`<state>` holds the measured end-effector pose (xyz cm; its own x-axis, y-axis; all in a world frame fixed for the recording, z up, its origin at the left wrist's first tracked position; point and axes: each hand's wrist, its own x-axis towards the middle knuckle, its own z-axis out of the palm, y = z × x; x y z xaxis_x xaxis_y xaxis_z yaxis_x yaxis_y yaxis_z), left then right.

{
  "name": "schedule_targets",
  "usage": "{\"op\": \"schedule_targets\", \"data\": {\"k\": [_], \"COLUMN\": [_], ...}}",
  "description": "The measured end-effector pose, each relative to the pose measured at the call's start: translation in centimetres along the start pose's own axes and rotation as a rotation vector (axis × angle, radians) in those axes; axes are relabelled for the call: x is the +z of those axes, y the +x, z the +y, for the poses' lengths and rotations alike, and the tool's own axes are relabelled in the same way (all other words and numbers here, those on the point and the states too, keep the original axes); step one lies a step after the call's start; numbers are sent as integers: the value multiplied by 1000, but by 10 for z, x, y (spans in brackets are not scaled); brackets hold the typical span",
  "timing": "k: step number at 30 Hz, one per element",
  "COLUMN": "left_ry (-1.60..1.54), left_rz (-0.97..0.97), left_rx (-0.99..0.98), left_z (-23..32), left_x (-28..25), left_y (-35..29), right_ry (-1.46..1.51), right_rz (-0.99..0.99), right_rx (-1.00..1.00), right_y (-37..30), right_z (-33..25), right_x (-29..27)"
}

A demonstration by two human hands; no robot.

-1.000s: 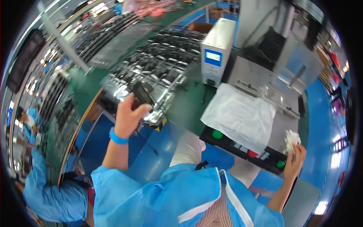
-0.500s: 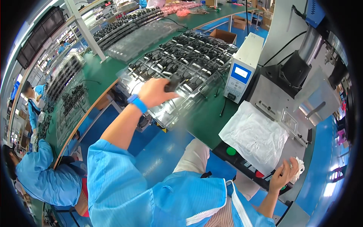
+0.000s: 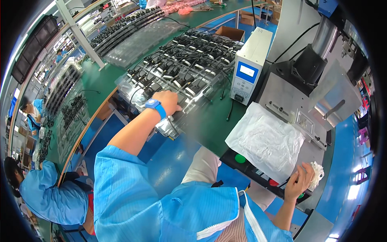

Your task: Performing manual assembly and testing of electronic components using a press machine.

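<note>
My left hand (image 3: pixel 167 102), with a blue wristband, reaches down into the near edge of a clear plastic tray (image 3: pixel 186 121). Its thumb and bent fingers close on a black plastic part, mostly hidden beneath them. Rows of black cabled units (image 3: pixel 189 60) with pale metal ends fill the tray beyond. My right hand (image 3: pixel 296 183) rests at the front right edge of a bench machine, its fingers bent and slightly apart. Against those fingers is a crumpled white wad (image 3: pixel 317 176); I see no firm grip on it. A wrinkled white sheet (image 3: pixel 266 141) lies on the machine's front.
A white control box (image 3: pixel 252 66) with a blue panel stands between tray and machine. Green (image 3: pixel 240 158) and red buttons (image 3: pixel 274 182) line the machine's front. Loose cables (image 3: pixel 229 111) lie on the green bench. A co-worker in blue (image 3: pixel 56 193) sits at left.
My left hand has come lower onto the tray, and its fingers have closed in over the dark part it carried. My right hand stays by the white wad. The whole view has shifted slightly.
</note>
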<state>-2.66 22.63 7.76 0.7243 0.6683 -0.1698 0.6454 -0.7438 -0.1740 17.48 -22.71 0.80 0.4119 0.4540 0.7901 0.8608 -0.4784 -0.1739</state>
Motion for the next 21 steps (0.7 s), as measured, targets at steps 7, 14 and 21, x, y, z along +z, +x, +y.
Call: {"op": "schedule_targets", "data": {"k": [7, 14, 21], "left_ry": [-38, -176, -299], "left_rz": [384, 495, -22], "left_rx": [170, 79, -34], "left_z": [-5, 23, 33], "left_x": [10, 26, 5], "left_y": [22, 95, 110], "right_ry": [-2, 0, 25], "right_rz": [17, 57, 66], "right_rx": [23, 21, -8], "right_y": [2, 5, 7], "right_z": [-4, -8, -10], "right_x": [-1, 1, -1]}}
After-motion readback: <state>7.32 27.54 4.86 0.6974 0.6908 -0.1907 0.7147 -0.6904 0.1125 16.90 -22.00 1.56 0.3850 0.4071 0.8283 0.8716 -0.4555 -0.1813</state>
